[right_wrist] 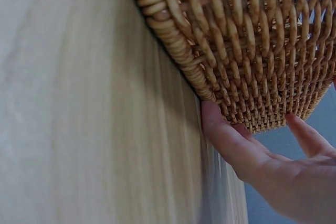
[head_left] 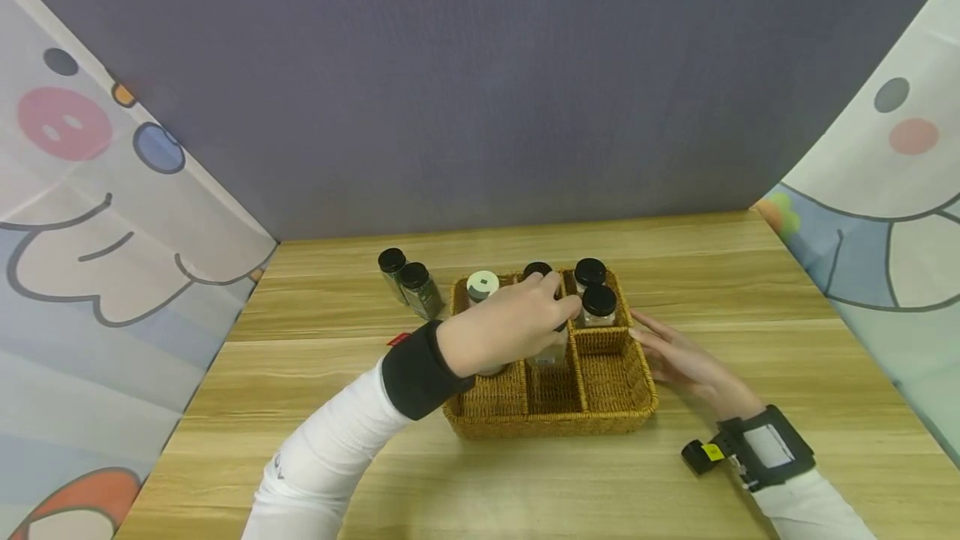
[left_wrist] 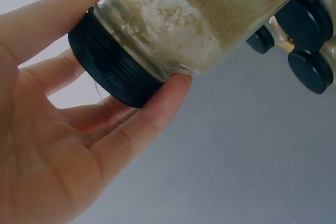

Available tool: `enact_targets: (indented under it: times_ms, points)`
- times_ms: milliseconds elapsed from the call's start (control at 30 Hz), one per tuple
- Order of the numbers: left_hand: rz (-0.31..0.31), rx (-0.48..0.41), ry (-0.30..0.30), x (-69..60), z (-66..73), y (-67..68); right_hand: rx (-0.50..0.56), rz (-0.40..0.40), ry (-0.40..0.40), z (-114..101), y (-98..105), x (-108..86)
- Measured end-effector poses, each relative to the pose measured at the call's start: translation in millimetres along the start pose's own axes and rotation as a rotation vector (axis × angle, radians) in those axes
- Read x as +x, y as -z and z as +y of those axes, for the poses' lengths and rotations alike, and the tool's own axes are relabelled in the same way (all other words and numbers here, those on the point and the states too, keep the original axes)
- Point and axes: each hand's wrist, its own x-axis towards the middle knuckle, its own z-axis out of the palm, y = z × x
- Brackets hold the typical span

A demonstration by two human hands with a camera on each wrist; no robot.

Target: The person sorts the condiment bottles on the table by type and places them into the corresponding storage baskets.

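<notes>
My left hand (head_left: 510, 319) grips a glass spice jar (left_wrist: 173, 19) by its black lid, with thumb and fingers around it. The jar holds tan powder and is over the middle section of a wicker basket (head_left: 551, 425); whether it touches the bottom cannot be seen. Behind it in that section stands a black-lidded jar (head_left: 537, 269). The basket's left section has a white-lidded jar (head_left: 482, 285), partly hidden by my left hand. Two black-lidded jars (head_left: 599, 301) fill the back right section. My right hand (head_left: 693, 369) rests extended fingers against the basket's right side.
Left of the basket, two black-lidded jars of green contents (head_left: 422, 293) stand on the wooden table (head_left: 315, 373). A small red item (head_left: 398, 339) peeks out beside the left wristband. A grey panel (head_left: 480, 90) rises behind the table, and printed cloths (head_left: 67, 273) flank it.
</notes>
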Motion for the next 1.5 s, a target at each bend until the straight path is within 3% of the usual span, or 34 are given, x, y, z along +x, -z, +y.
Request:
enact_targets:
  times_ms: [233, 633, 967, 1500]
  points:
    - [-0.027, 0.05, -0.013, 1.4, 4.4, -6.9, -0.006, 0.003, -0.008, -1, 0, 0.0]
    - [-0.128, 0.032, 0.008, 4.9, 10.1, -19.2, -0.002, 0.004, -0.019, 2, 1, 1.5]
    - [-0.175, 0.015, 0.018, 7.3, 13.7, -34.8, 0.033, 0.013, -0.034, 4, 2, 2.1]
    - [-0.179, 0.021, 0.024, 9.8, 11.6, -48.5, 0.038, 0.015, -0.035, 1, 0, 0.0]
